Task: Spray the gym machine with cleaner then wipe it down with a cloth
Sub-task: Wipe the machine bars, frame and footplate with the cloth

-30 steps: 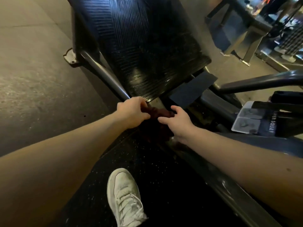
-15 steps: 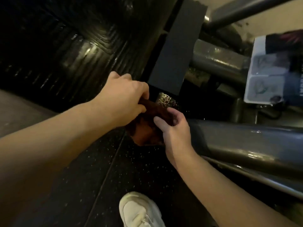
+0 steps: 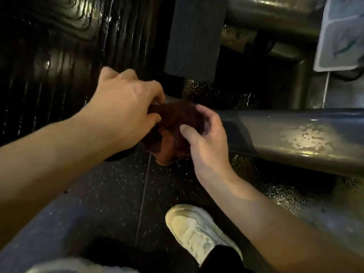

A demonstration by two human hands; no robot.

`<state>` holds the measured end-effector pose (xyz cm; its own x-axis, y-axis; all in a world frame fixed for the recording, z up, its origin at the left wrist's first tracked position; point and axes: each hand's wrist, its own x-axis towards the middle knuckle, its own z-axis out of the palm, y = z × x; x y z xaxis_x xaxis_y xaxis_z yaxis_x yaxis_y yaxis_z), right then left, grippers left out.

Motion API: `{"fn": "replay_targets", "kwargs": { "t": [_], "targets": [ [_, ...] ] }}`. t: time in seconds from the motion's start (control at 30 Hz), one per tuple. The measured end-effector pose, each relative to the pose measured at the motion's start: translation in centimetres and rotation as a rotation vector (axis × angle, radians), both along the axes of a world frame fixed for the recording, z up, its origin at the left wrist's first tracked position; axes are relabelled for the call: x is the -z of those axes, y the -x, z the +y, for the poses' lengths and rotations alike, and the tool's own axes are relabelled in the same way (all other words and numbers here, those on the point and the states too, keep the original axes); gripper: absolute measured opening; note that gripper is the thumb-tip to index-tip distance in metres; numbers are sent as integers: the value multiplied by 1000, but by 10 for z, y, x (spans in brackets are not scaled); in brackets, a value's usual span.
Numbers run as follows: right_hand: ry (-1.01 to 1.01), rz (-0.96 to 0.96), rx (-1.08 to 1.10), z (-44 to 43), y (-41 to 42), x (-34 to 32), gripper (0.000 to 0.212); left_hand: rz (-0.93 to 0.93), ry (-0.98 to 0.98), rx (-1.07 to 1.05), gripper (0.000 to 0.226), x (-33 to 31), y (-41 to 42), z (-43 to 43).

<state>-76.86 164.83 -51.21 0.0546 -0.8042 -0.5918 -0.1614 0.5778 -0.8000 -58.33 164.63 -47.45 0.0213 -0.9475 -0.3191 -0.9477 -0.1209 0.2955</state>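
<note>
Fingers (image 3: 157, 95) of the left hand (image 3: 126, 109) pinch a rust-brown cloth (image 3: 173, 123) while the right hand (image 3: 206, 144) curls round its near side. They hold it bunched at the gym machine (image 3: 271, 14), by the left end of its grey frame tube (image 3: 295, 134), just right of the ribbed black footplate (image 3: 59, 56). Droplets shining on the tube suggest spraying is done and wiping is in hand; next, the wad likely needs pressing down and drawing right along the wet metal.

No legible text: white placard (image 3: 340, 32), up and right of the grey frame tube (image 3: 295, 134), shows only blurred diagrams.
</note>
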Motion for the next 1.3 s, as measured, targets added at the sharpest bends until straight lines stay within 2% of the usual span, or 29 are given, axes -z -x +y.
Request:
{"fn": "replay_targets", "kwargs": {
  "t": [0.17,0.27,0.33,0.57,0.73,0.97,1.1,1.17,1.2,1.3],
  "targets": [
    [6,18,-36,-3,-2,-2,49,-48,8,238,36,-3,-4,-23],
    [38,88,-97,-8,-2,2,50,-10,-72,362,34,-1,-4,-42],
    [110,128,-146,-14,-1,7,51,14,-92,377,33,2,-7,-53],
    [192,182,-108,-19,5,-11,54,51,-349,280,38,-16,-1,-78],
    [246,318,-75,-9,30,-40,55,267,-401,246,13,-30,25,-80],
    [395,595,60,6,72,-79,45,590,-332,264,16,-57,79,-71],
    [495,648,119,18,80,-87,22,689,-251,206,19,-64,93,-55],
    [488,607,105,21,85,-81,14,737,-231,182,17,-62,99,-51],
    [456,537,105,24,86,-79,17,764,-230,169,16,-61,100,-47],
    [294,179,170,29,88,-71,22,800,-226,121,12,-61,103,-37]
  ]
}}
